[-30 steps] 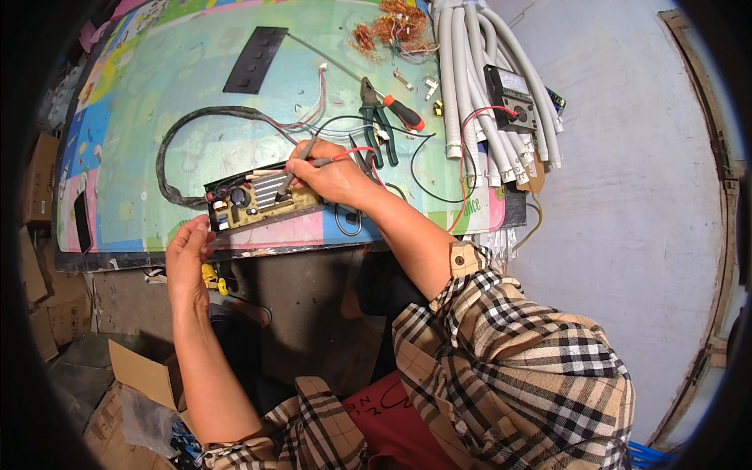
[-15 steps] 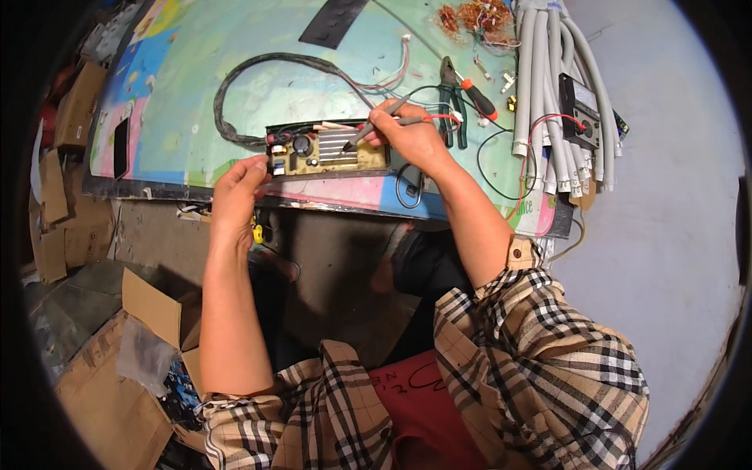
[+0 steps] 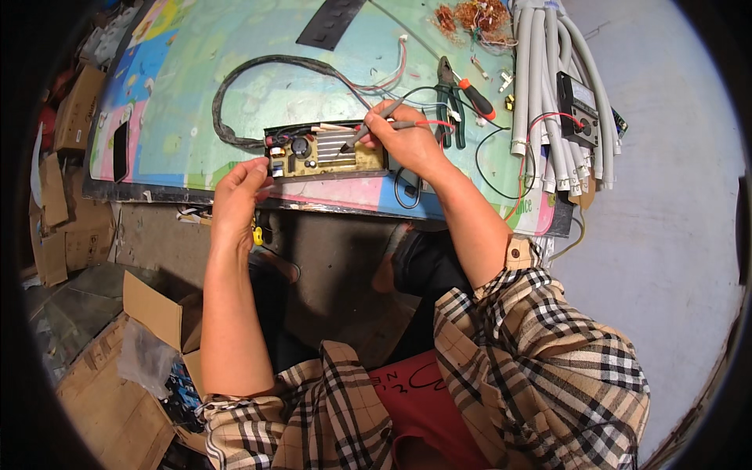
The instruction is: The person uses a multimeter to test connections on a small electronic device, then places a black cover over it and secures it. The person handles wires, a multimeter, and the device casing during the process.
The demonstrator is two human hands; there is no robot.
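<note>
An open power supply circuit board [image 3: 368, 160] in a dark tray lies near the table's front edge, with a large round capacitor and silvery heat-sink fins. My left hand [image 3: 239, 190] grips the board's left end between thumb and fingers. Closed around two multimeter probes [image 3: 362, 135], my right hand [image 3: 409, 145] is above the board's right part. One dark probe tip points down at the fins; whether it touches them I cannot tell. A red lead and a black lead run right from the probes toward the analog multimeter [image 3: 578, 110]. A black sleeved cable [image 3: 222, 102] loops from the board's left end.
Green-handled pliers [image 3: 446, 102] and an orange-and-black screwdriver [image 3: 478, 100] lie beyond my right hand. Grey tubes [image 3: 540, 86] sit under the multimeter. Copper wire scraps [image 3: 482, 14] and a black panel [image 3: 330, 23] lie at the back. Open cardboard boxes [image 3: 153, 308] stand at lower left.
Both hands keep their hold in nearly the same place. The black probe lead by my right hand has shifted slightly.
</note>
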